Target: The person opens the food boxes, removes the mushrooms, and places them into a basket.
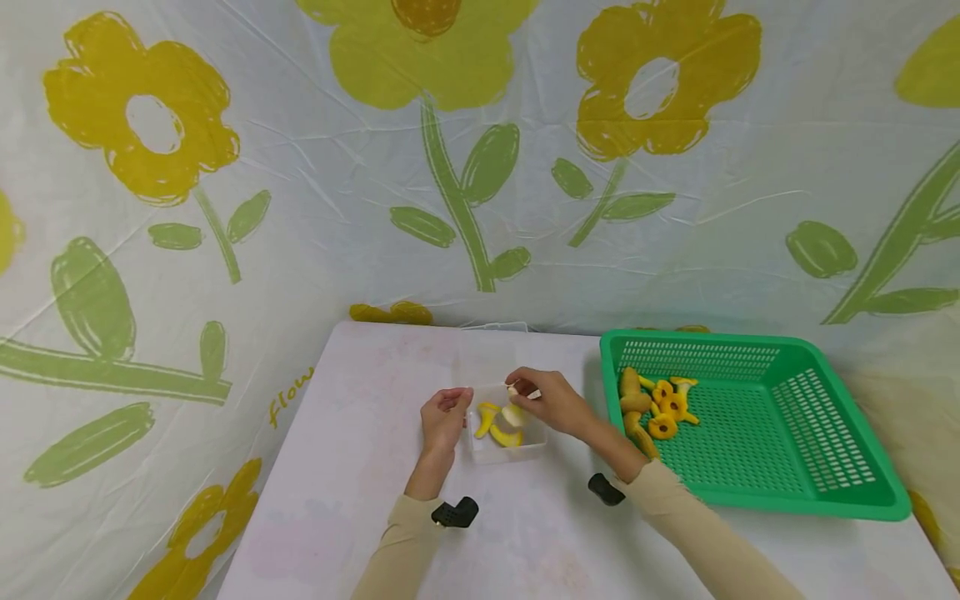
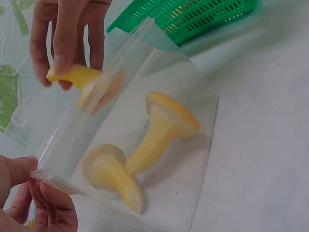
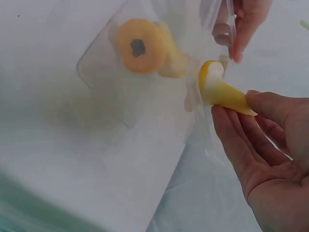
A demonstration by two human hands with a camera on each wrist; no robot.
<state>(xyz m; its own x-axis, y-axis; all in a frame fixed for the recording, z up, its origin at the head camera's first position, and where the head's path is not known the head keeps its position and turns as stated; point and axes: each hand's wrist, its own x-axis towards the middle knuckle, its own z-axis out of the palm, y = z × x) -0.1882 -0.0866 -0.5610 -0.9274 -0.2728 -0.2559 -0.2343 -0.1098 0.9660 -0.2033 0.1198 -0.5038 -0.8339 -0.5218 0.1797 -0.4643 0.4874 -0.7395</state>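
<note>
My left hand pinches the corner rim of a clear plastic box between thumb and curled fingers. In my right hand, thumb and fingertips grip a yellow mushroom by the end of its stem. Its pale, flared cap points toward the box and overlaps the box's rim in the right wrist view. Inside the box lie two more yellow mushrooms, one with a wide orange-edged cap and a paler mushroom, their stems close together in the left wrist view.
A transparent lid stretches back from the box toward the table's far edge. To the right stands a green perforated basket with several yellow mushrooms and brown mushrooms at its left end. A flower-printed cloth hangs behind the white table.
</note>
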